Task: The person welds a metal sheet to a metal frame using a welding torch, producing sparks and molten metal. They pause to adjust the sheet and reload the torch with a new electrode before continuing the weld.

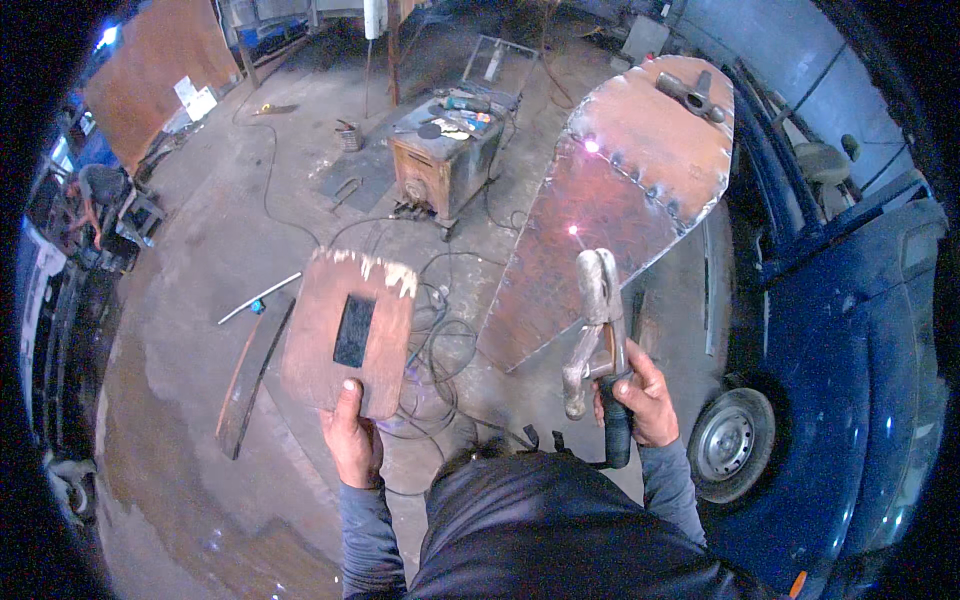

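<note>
My left hand (353, 445) is closed on the lower edge of a wooden welding shield (300, 345), a flat reddish-brown board with a dark rectangular window and a chipped top edge. In my right hand (648, 402) is a welding electrode holder (600, 320) with a black grip, its jaws pointing up and away. A small pink-white glow shows just beyond the jaws; the electrode itself is hard to make out. Past it lies a long rusty steel plate (590, 245) with a rounded far end and a weld seam across it. A second bright spot glows at the seam's left end.
A hammer-like metal tool (690, 95) lies on the plate's far end. A blue vehicle (860, 370) stands close on the right. Cables (440, 350) coil on the floor between my hands. Ahead is a metal cabinet (445, 160) with tools on top. Another person (100, 195) crouches far left.
</note>
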